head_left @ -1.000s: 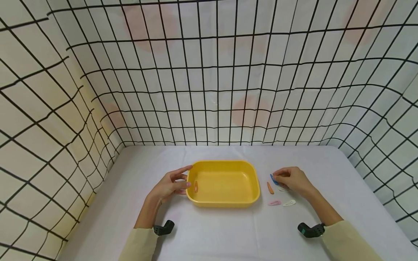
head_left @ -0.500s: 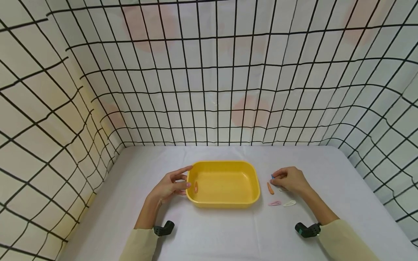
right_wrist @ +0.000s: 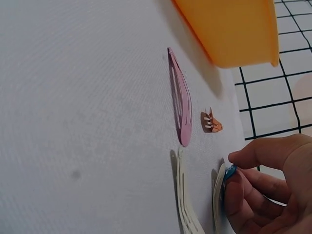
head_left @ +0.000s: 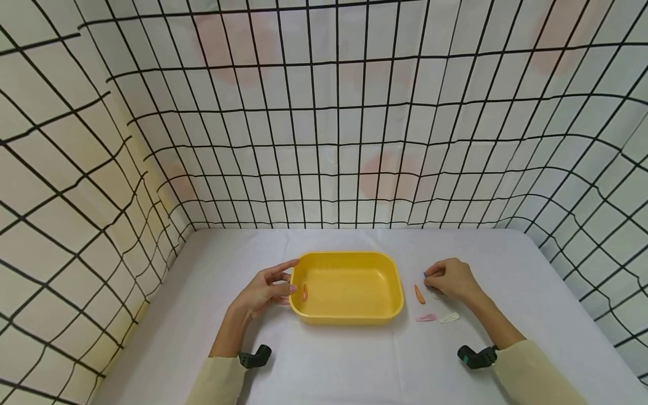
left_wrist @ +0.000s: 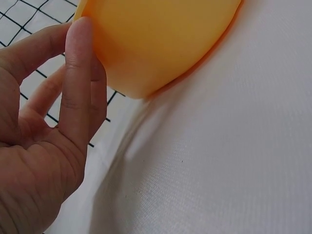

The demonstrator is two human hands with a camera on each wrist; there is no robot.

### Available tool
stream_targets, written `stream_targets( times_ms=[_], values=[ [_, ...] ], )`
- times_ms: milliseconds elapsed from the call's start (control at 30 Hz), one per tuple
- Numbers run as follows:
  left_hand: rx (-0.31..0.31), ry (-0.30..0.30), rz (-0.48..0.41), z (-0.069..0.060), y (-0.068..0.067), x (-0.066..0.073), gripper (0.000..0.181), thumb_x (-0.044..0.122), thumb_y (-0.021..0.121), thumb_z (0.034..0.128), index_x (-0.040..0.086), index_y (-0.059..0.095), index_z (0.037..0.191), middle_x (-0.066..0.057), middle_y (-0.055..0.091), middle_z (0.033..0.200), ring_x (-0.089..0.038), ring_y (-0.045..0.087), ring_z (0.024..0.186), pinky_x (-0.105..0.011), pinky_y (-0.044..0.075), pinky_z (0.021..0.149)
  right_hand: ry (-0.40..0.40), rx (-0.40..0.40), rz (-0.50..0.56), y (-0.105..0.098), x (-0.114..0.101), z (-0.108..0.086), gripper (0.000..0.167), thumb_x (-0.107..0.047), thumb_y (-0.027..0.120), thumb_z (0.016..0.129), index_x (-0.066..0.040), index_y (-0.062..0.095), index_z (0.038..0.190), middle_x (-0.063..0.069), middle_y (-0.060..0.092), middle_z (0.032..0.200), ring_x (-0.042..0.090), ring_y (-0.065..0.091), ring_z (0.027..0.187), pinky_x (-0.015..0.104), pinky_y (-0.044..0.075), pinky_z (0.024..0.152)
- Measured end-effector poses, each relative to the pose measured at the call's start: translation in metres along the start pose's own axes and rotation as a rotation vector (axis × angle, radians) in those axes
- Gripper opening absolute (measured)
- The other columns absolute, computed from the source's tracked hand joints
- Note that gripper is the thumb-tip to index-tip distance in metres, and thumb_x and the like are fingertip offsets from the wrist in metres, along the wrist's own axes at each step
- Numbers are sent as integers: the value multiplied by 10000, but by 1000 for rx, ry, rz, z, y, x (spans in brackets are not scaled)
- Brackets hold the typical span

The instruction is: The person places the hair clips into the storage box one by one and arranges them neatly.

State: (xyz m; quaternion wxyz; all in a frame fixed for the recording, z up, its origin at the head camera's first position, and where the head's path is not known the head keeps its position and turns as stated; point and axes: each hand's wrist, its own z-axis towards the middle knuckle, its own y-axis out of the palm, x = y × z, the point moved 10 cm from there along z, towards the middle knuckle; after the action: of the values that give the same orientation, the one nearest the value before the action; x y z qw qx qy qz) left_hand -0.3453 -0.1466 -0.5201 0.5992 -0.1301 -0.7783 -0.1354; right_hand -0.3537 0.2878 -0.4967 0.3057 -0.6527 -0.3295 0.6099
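The left hand (head_left: 263,291) grips the left rim of a yellow tray (head_left: 346,320); in the left wrist view its thumb lies on the rim of the tray (left_wrist: 156,58). An orange clip (head_left: 304,292) lies inside, at the tray's left end. Right of the tray, the right hand (head_left: 453,279) pinches a small blue clip, mostly hidden by the fingers; the right wrist view shows the blue clip (right_wrist: 230,171) at the fingertips of the right hand (right_wrist: 273,185). Beside those fingers lies a whitish clip (right_wrist: 218,195).
On the white cloth, an orange clip (head_left: 419,294), a pink clip (head_left: 426,318) and a white clip (head_left: 449,318) lie between the tray and the right forearm. A wall covered in black-grid cloth stands behind and at both sides of the table (head_left: 324,365).
The right hand has shifted slightly and its fingers now cover more of the blue clip. The left hand keeps its hold on the tray.
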Motion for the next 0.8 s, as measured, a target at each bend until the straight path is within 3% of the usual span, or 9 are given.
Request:
stream_targets(
  times_ms=[267, 467, 800],
  values=[
    [6, 8, 4, -1, 1, 1, 714, 31, 784, 881, 233, 535, 1518, -116, 557, 1152, -207, 692, 803, -291, 648, 703, -6, 6, -17, -2, 3, 1, 192, -177, 698, 860, -9, 760, 929, 23, 702, 753, 138, 615, 642, 255, 516, 540],
    [14, 16, 19, 0, 1, 1, 708, 45, 788, 883, 221, 533, 1520, -114, 561, 1143, -192, 685, 783, -281, 646, 693, -16, 35, 3, -1, 5, 0, 184, -166, 707, 885, -5, 763, 955, 23, 701, 764, 137, 611, 643, 241, 513, 536],
    [37, 20, 19, 1, 0, 3, 684, 35, 777, 889, 214, 548, 1508, -110, 572, 1141, -199, 682, 790, -286, 646, 687, 16, 81, 142, -8, 8, -2, 253, -177, 675, 953, 30, 726, 1089, 133, 756, 925, 131, 697, 679, 219, 585, 585]
  ],
)
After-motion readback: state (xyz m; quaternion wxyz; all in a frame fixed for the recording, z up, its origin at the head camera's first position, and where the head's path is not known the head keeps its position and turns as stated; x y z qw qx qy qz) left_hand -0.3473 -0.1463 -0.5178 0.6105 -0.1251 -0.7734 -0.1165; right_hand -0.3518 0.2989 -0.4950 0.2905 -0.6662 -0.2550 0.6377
